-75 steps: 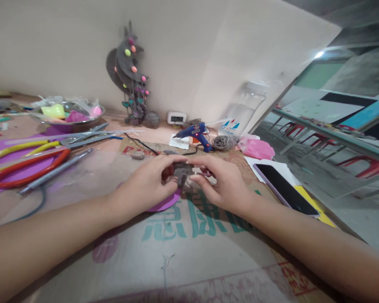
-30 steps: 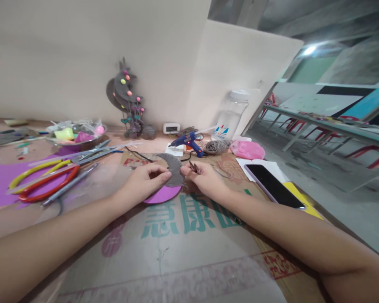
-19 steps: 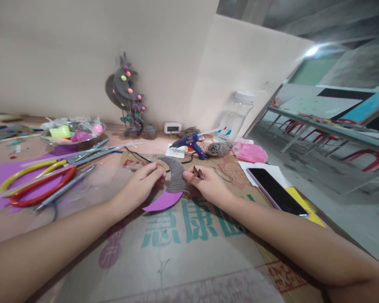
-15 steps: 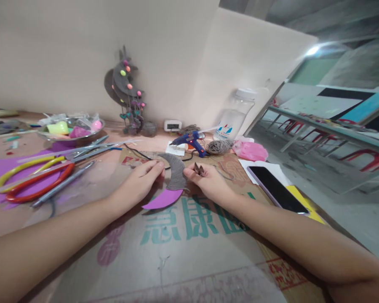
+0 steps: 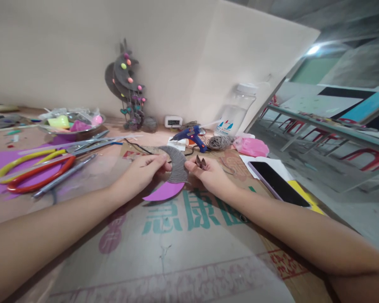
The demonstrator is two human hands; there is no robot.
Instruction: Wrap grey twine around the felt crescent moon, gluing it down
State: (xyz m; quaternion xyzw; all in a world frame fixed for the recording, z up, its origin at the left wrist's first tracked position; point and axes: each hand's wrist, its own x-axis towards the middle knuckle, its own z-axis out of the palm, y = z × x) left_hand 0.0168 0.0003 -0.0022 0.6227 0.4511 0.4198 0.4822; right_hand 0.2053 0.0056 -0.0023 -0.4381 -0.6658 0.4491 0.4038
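A crescent shape (image 5: pixel 177 165) is wrapped in grey yarn over most of its length, and its lower tip (image 5: pixel 164 192) is bare purple. My left hand (image 5: pixel 150 168) is closed at the crescent's inner edge, with the fingertips pinched together. On the outer edge, my right hand (image 5: pixel 205 170) pinches the wrapped part between thumb and finger. Small dark metal tips (image 5: pixel 200 162) stick up out of my right hand; the rest of that tool is hidden in the palm. The crescent is held over a printed cardboard sheet (image 5: pixel 189 252).
Behind the hands are a blue glue gun (image 5: pixel 191 136), a grey yarn ball (image 5: pixel 219 142), a bottle (image 5: pixel 233 113) and a timer (image 5: pixel 173 122). Scissors (image 5: pixel 41 170) and a bowl (image 5: pixel 71 130) lie left, a phone (image 5: pixel 278 183) right. A decorated crescent (image 5: pixel 123 78) stands at the wall.
The view has tilted slightly, so most things sit a little higher in it. Both hands keep hold of the crescent, with hardly any shift.
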